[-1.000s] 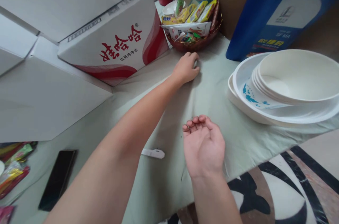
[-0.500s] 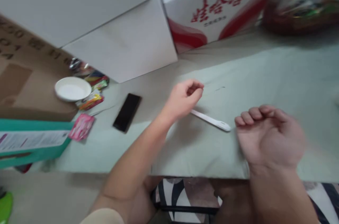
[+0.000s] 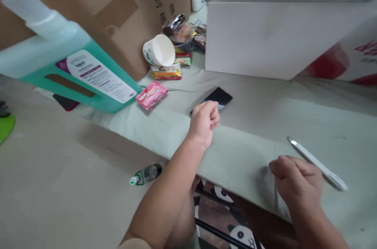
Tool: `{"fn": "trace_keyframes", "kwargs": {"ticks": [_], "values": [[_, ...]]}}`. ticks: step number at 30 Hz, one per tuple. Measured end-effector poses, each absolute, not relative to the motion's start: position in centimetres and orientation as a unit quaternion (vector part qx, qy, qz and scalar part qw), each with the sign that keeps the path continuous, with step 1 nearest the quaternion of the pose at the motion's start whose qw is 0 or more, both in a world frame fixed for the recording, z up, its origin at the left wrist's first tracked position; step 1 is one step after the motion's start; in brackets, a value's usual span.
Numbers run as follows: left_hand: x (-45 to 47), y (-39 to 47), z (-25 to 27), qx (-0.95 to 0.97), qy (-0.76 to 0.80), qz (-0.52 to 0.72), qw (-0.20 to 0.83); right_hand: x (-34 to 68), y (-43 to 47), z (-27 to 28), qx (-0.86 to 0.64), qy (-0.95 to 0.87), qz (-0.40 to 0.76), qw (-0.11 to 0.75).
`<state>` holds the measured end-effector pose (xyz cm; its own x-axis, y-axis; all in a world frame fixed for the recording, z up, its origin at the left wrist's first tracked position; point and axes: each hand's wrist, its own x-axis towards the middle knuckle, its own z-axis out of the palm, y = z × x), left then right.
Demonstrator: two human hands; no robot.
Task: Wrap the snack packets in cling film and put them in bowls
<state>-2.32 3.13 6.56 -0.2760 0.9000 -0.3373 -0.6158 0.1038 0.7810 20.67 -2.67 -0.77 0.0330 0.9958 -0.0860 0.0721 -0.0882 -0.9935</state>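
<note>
My left hand (image 3: 204, 122) is closed in a fist over the pale green cloth (image 3: 265, 123), just in front of a black phone (image 3: 218, 97) lying flat. Whatever is inside the fist is hidden. My right hand (image 3: 298, 181) rests near the table's front edge with its fingers curled and nothing visible in it. A slim white pen-like tool (image 3: 318, 164) lies on the cloth just right of that hand, not touched.
A teal detergent jug (image 3: 73, 72) lies tilted at the left before a brown cardboard box (image 3: 123, 1). A paper cup (image 3: 159, 50), a pink packet (image 3: 151, 94) and snack wrappers (image 3: 182, 33) sit behind the phone. White cartons (image 3: 265, 37) stand at the back. A small bottle (image 3: 147, 173) lies on the floor.
The view has swung left, away from the snack basket and stacked plates. My left hand has pulled back from the basket and closed into a fist near the phone. My right hand has turned palm down.
</note>
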Motion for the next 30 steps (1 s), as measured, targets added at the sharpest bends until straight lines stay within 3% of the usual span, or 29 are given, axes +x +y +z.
{"fn": "trace_keyframes", "kwargs": {"ticks": [5, 15, 18, 21, 25, 30], "values": [[-7.5, 2.8, 6.0, 0.017, 0.428, 0.742, 0.516, 12.2, 1.6, 1.4, -0.526, -0.624, 0.46, 0.35], [-14.2, 4.7, 4.8, -0.025, 0.364, 0.739, 0.567, -9.9, 20.5, 3.9, -0.402, -0.856, 0.125, 0.3], [-14.0, 5.1, 4.6, -0.028, 0.361, 0.721, 0.591, -13.0, 25.5, 4.4, -0.413, -0.876, 0.05, 0.244], [-13.8, 5.3, 4.5, -0.032, 0.359, 0.707, 0.609, -14.8, 27.5, 5.3, -0.416, -0.883, 0.072, 0.207], [-13.7, 5.4, 4.3, -0.014, 0.354, 0.694, 0.627, -16.2, 27.4, 6.7, -0.431, -0.854, 0.179, 0.23], [-13.7, 5.4, 4.1, -0.015, 0.358, 0.692, 0.627, -16.1, 27.0, 8.0, -0.436, -0.84, 0.208, 0.248]]}}
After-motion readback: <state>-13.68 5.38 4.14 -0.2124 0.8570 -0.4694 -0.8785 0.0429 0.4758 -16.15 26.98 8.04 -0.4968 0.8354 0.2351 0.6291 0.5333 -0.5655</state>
